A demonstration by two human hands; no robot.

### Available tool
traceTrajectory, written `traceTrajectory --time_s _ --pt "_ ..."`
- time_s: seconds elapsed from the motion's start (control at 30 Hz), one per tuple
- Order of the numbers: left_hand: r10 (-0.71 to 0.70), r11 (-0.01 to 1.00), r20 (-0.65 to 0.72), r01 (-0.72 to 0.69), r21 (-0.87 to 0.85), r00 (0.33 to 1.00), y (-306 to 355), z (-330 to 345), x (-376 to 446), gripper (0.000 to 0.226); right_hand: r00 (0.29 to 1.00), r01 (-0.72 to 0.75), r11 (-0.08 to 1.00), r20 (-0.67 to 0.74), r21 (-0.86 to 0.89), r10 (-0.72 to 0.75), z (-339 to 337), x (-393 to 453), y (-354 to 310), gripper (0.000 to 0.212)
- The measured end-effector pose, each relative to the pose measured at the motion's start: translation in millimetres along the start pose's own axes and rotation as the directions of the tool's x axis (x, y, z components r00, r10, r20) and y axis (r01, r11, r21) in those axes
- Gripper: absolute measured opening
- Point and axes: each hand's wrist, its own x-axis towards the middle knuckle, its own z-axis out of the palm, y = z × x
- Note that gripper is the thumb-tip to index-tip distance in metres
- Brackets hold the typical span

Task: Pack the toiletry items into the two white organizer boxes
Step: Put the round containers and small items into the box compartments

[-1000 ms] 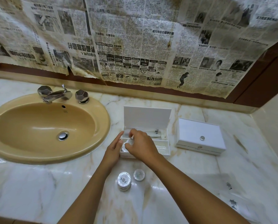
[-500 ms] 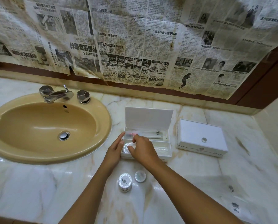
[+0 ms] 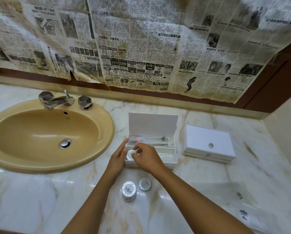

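Right hand grip: fingertips curled onto a small round packet, pinching its near-right edge, seating it in the front-left compartment of the open organizer box. Left hand fingers straight, flat against the box's left wall, bracing, holding nothing. Packet lying flat, no long axis to worry about; sits directly under and just left of the right grip. Back compartment holding long wrapped items running left-right, parallel to the hinge; lid standing upright behind. Probably next: remaining loose pieces, a stack of round packets and a single round packet just beside it, on the tabletop straight toward the body from the box. Both roughly between the forearms, stack nearer the left wrist, single nearer the right. Closed second box well right of the grip, right hand nearer.
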Motion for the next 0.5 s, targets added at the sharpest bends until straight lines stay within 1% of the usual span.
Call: traceTrajectory --time_s 0.13,0.27,0.33,0.43,0.5 --pt "0.000 1.000 -0.010 0.000 0.002 1.000 1 1 -1 0.035 1.000 0.022 1.000 -0.014 0.010 -0.022 -2 -4 4 0.028" --pt "0.003 1.000 -0.005 -0.003 0.006 1.000 1 1 -1 0.035 0.991 0.117 0.992 -0.065 -0.052 -0.121 -6 -11 2 0.026" --pt "0.003 1.000 -0.004 -0.003 0.010 1.000 1 1 -1 0.036 0.985 0.158 0.985 -0.057 -0.066 -0.162 -9 -17 -1 0.022" --pt "-0.009 1.000 -0.010 0.009 0.017 1.000 0 1 0 0.038 0.980 0.197 0.974 0.015 -0.109 -0.196 -11 -24 1 0.020" --pt "-0.026 0.999 -0.019 0.027 0.019 0.999 0 1 0 0.038 0.974 0.210 0.963 0.123 -0.172 -0.190 -11 -27 5 0.022"
